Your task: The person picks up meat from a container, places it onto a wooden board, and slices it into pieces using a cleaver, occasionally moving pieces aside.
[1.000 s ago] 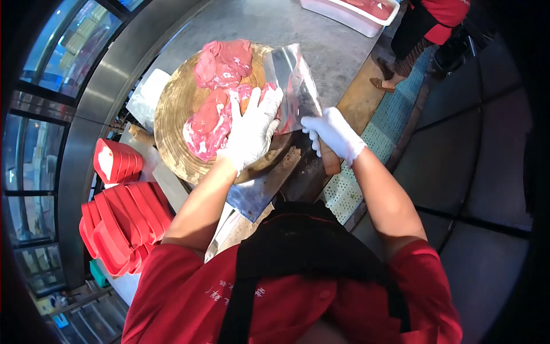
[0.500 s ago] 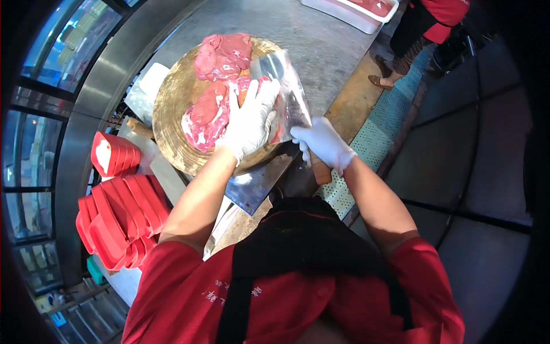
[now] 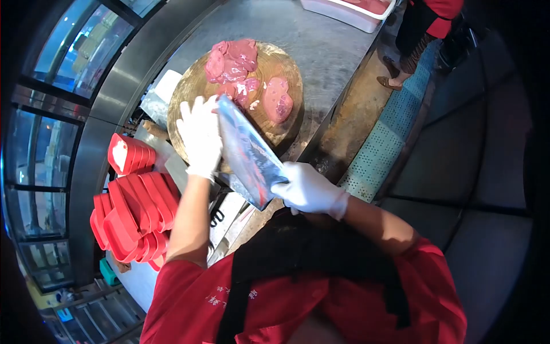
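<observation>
My left hand [image 3: 200, 135], in a white glove, is at the left side of the round wooden board [image 3: 289, 63], its fingers spread. My right hand [image 3: 312, 190], also gloved, is closed around the handle of a wide cleaver [image 3: 246, 152]. The blade slants up and left over the front of the board, its far end close to my left fingers. Folded pink meat [image 3: 234, 60] lies at the back of the board, with smaller scraps [image 3: 243, 92] just in front. A separate flat slice [image 3: 278, 102] rests on the right. The cleaver's handle is mostly hidden by my right hand.
Stacked red trays [image 3: 134, 212] stand left of the board, below another red stack [image 3: 130, 155]. A white tub [image 3: 344, 16] of meat sits at the back of the metal table [image 3: 321, 54]. Another person [image 3: 421, 34] stands at the upper right, beside a perforated mat [image 3: 384, 155].
My left hand has moved left off the meat. The cleaver has swung left and closer to my body with my right hand. A slice now lies apart on the board's right.
</observation>
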`<state>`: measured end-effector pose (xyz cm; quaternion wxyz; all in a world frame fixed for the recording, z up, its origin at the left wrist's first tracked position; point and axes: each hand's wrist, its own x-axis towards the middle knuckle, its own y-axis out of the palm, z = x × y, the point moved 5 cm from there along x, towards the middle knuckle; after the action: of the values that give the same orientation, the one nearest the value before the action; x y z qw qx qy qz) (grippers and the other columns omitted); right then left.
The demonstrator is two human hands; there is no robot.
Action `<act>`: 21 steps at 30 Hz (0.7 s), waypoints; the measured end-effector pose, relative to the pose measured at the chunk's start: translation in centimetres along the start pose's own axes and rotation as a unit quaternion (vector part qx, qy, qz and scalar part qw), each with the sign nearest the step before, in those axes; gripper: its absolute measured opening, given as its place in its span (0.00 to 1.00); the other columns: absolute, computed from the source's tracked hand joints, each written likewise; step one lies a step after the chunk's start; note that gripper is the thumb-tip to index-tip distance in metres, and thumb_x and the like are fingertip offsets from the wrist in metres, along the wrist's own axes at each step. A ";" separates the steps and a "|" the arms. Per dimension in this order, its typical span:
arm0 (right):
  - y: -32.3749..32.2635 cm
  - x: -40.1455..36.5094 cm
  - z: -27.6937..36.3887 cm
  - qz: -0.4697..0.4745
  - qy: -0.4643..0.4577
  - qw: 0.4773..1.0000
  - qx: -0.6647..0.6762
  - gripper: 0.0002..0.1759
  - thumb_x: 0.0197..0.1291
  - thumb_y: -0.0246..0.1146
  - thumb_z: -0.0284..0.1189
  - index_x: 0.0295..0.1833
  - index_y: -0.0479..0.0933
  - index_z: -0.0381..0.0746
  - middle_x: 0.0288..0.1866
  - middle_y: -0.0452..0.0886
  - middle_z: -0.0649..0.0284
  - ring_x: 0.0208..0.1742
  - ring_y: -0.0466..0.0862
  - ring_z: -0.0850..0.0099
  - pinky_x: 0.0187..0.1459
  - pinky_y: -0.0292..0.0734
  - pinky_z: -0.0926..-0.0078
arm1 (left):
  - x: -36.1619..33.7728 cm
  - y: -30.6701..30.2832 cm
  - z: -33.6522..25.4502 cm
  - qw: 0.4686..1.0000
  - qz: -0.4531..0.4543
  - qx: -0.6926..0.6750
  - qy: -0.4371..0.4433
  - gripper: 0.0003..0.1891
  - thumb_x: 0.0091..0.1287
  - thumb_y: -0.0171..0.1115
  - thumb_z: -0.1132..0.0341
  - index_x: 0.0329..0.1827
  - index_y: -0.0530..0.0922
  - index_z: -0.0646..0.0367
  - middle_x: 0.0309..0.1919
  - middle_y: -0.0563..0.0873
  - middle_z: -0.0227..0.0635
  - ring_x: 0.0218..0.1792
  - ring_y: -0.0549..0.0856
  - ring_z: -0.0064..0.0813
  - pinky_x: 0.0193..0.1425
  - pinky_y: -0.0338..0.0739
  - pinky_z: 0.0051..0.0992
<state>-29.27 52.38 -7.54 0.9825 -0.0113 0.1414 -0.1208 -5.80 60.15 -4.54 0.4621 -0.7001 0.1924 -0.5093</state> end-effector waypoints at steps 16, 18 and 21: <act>-8.6 -6.3 -1.1 -0.288 0.124 0.932 0.182 0.07 0.65 0.62 0.27 0.36 0.76 0.34 0.22 0.76 0.65 0.16 0.77 0.74 0.19 0.73 0.74 | 8.2 6.5 -10.3 0.865 0.181 -0.400 0.245 0.17 0.63 0.59 0.75 0.53 0.87 0.51 0.50 0.88 0.38 0.64 0.79 0.51 0.72 0.70 0.43; -8.5 -7.0 -2.0 -0.302 0.106 0.929 0.188 0.07 0.64 0.63 0.27 0.35 0.76 0.35 0.21 0.75 0.65 0.16 0.76 0.74 0.18 0.72 0.73 | 8.9 6.9 -11.5 0.855 0.332 -0.098 0.386 0.16 0.56 0.61 0.77 0.45 0.88 0.50 0.44 0.88 0.35 0.67 0.78 0.50 0.78 0.64 0.46; -8.3 -8.2 -3.4 -0.317 0.126 0.914 0.219 0.06 0.63 0.63 0.26 0.35 0.76 0.35 0.20 0.75 0.65 0.15 0.76 0.74 0.17 0.71 0.73 | 8.3 4.5 -10.0 0.875 0.270 -0.122 0.383 0.16 0.50 0.62 0.77 0.38 0.88 0.47 0.38 0.87 0.33 0.63 0.81 0.40 0.79 0.59 0.52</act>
<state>-39.77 46.34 -8.10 0.8445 0.1757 0.2232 -0.4539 -10.43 47.29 -3.39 0.3828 -0.4219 0.5965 -0.5654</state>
